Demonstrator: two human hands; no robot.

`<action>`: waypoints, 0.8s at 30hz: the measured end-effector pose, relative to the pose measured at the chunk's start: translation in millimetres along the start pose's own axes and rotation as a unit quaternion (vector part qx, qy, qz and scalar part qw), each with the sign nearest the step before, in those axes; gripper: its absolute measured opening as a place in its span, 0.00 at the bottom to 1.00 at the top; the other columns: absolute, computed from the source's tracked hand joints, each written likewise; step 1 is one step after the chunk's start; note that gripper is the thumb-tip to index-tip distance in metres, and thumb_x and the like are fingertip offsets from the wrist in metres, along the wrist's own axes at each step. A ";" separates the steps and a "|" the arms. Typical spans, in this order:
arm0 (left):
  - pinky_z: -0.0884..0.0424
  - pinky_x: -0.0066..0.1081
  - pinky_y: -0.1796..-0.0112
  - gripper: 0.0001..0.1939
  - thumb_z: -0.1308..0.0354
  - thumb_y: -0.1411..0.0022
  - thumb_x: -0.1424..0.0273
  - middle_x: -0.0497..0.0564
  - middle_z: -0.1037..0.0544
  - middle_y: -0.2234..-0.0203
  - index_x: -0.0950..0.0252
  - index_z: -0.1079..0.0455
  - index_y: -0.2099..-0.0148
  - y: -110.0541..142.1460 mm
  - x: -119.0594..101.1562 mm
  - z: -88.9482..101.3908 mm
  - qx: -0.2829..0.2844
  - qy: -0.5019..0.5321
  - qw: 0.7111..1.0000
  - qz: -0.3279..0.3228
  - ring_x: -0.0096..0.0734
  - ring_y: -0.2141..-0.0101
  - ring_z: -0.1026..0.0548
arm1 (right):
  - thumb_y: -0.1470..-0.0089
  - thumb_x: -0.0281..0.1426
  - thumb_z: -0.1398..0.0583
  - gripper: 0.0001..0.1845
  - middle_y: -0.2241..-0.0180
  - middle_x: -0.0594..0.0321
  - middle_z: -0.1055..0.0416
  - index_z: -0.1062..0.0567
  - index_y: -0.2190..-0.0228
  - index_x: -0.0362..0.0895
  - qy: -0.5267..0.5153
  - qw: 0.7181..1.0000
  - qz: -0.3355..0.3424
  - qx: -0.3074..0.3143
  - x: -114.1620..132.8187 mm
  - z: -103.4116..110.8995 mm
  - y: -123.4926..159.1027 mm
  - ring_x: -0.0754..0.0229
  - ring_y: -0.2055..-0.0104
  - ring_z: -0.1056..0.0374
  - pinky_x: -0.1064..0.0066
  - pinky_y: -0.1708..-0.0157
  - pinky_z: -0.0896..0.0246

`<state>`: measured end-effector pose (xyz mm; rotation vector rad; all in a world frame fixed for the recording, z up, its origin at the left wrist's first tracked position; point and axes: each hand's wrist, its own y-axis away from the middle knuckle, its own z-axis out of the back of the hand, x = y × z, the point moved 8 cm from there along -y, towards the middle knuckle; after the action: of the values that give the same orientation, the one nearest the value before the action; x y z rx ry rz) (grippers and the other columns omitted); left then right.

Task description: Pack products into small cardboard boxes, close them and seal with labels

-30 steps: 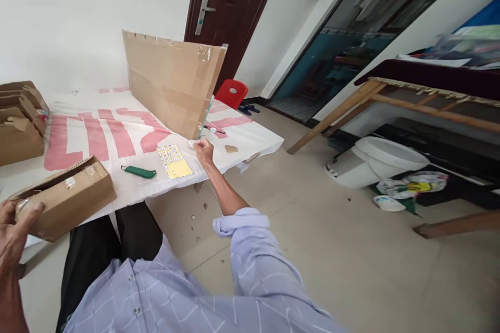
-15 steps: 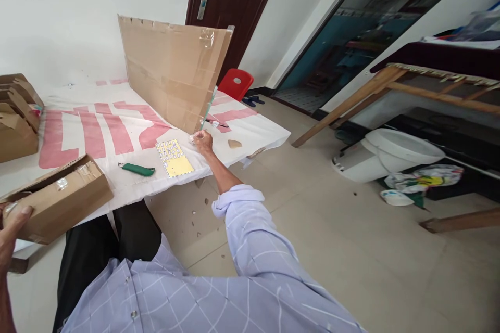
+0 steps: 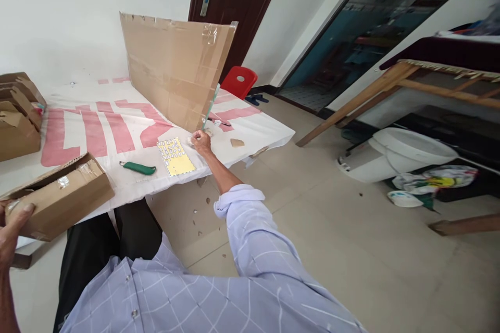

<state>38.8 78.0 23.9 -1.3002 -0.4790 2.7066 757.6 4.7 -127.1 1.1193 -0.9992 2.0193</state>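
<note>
My left hand [image 3: 15, 226] is closed on the near left end of a long cardboard box [image 3: 74, 197], its thumb on the taped front face. The box is tilted over the table's front edge, with a gap along its top. My right hand [image 3: 202, 143] is pinched low over the table, with a small whitish, see-through piece [image 3: 191, 140] at the fingertips. Just behind it stands a large cardboard sheet [image 3: 172, 67] with clear tape on it. Left of this hand lies a yellow card [image 3: 177, 158] with rows of small white labels. A green box cutter [image 3: 138, 168] rests between box and card.
Folded cardboard boxes [image 3: 19, 114] stand at the table's left end. A cardboard scrap [image 3: 237, 142] and a dark thin tool [image 3: 221, 122] lie right of my right hand. Beyond are a red chair [image 3: 239, 81], a white bucket [image 3: 410, 145] and a wooden-legged table [image 3: 359, 99].
My right hand has shifted slightly left and its fingers have turned a little. The left hand still holds the box. The view has swung slightly.
</note>
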 end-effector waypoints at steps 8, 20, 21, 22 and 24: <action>0.36 0.42 0.54 0.26 0.33 0.57 0.44 0.46 0.26 0.65 0.57 0.25 0.61 5.1 -4.1 -0.8 -0.004 0.023 0.997 0.073 0.47 0.58 0.29 | 0.57 0.34 0.37 0.09 0.69 0.68 0.27 0.31 0.71 0.51 -0.007 1.000 0.007 0.007 -0.6 -2.4 1.1 0.56 0.62 0.32 0.64 0.53 0.31; 0.32 0.46 0.46 0.26 0.32 0.56 0.45 0.46 0.26 0.64 0.58 0.24 0.61 0.8 4.9 -2.5 -0.008 0.037 0.998 0.046 0.47 0.58 0.29 | 0.59 0.39 0.35 0.17 0.62 0.65 0.28 0.35 0.66 0.52 0.011 1.000 0.008 0.007 -10.6 -2.5 4.3 0.55 0.58 0.32 0.62 0.49 0.33; 0.33 0.45 0.47 0.26 0.32 0.56 0.45 0.46 0.26 0.64 0.58 0.24 0.61 0.8 5.1 -2.4 -0.007 0.034 0.998 0.046 0.47 0.58 0.29 | 0.59 0.39 0.35 0.18 0.61 0.64 0.27 0.35 0.65 0.52 0.014 1.000 0.008 0.006 -10.7 -2.4 5.4 0.54 0.57 0.32 0.62 0.49 0.33; 0.33 0.44 0.48 0.26 0.32 0.56 0.45 0.46 0.26 0.64 0.58 0.24 0.61 0.9 5.2 -1.9 -0.007 0.032 0.998 0.048 0.46 0.58 0.29 | 0.58 0.39 0.35 0.19 0.61 0.63 0.27 0.35 0.65 0.52 0.017 1.000 0.008 0.005 -10.6 -2.4 6.5 0.54 0.57 0.32 0.62 0.48 0.33; 0.35 0.42 0.51 0.26 0.32 0.56 0.46 0.46 0.26 0.64 0.58 0.24 0.60 1.2 5.5 -1.8 -0.004 0.028 0.998 0.053 0.45 0.58 0.29 | 0.58 0.40 0.34 0.20 0.59 0.62 0.26 0.34 0.63 0.52 0.022 1.000 0.006 0.003 -10.5 -2.5 7.9 0.53 0.55 0.32 0.61 0.48 0.33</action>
<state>36.8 78.5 18.4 -1.4395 -0.4277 2.7458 755.1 1.0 -139.7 1.0697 -0.9797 2.0490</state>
